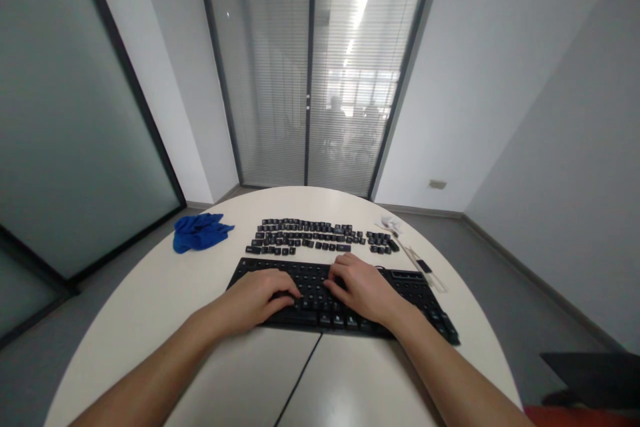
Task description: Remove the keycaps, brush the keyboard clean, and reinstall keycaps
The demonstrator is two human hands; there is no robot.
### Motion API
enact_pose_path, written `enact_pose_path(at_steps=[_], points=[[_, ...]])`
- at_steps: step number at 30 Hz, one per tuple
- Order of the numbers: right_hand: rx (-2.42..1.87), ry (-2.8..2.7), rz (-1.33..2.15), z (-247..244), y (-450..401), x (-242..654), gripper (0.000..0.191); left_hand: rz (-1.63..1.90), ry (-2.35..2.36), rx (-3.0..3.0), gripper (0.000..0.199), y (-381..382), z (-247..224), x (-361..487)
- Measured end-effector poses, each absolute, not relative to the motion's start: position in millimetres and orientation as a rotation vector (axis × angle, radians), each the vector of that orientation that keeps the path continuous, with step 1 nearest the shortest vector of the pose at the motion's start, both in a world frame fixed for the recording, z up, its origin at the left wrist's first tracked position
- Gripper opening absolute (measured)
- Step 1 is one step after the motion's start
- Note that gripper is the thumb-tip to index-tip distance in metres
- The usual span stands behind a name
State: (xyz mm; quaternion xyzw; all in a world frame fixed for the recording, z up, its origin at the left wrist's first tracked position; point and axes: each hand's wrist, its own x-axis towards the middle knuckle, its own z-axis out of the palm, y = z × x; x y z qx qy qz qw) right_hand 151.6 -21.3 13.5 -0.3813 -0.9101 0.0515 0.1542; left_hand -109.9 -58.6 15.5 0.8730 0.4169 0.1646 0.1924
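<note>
A black keyboard (320,324) lies near me on the table, many of its key positions showing bare small sockets, while keycaps sit along part of the bottom row and the right end. My left hand (265,295) rests over its left half, thumb and forefinger drawn together just above the lower rows. Over the middle is my right hand (361,285), fingers bent with the thumb close to the fingertips. Whatever either hand pinches is too small or hidden to make out. Loose black keycaps (303,236) stand in rows behind the keyboard, with a smaller group (381,242) to their right.
A crumpled blue cloth (200,232) lies at the table's left edge. Thin sticks (414,257), a small black piece (424,266) and a whitish crumpled item (391,222) are at the right. The round white table (200,373) has a dark seam. Glass panels stand beyond.
</note>
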Motion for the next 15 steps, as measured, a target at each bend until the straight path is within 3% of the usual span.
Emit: enact_pose_path(at_steps=[15], points=[[-1.093, -2.616, 0.142, 12.7, -20.9, 153.1, 0.016, 0.456, 1.124, 2.476, 0.014, -54.8, 12.1, -113.2]])
